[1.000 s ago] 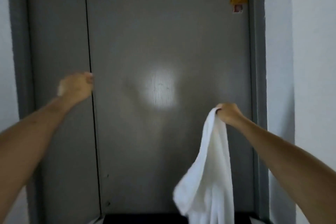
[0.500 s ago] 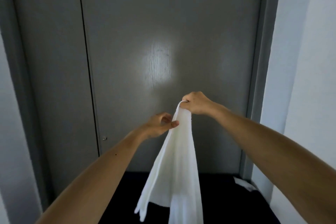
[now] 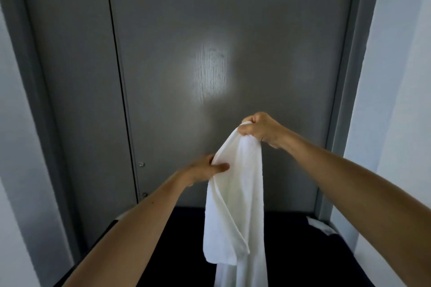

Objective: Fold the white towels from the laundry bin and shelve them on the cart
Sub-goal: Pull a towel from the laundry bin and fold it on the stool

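Head view: right hand (image 3: 261, 129) fist-tight on towel (image 3: 235, 205) top; left hand (image 3: 205, 169), pinch-grip lower.

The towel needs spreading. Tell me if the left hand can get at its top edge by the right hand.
Probably yes. The left hand pinches the white towel just below the right hand, and nothing lies between them along that edge.

Dim, soft picture; pale glare patch on the grey door (image 3: 211, 72).
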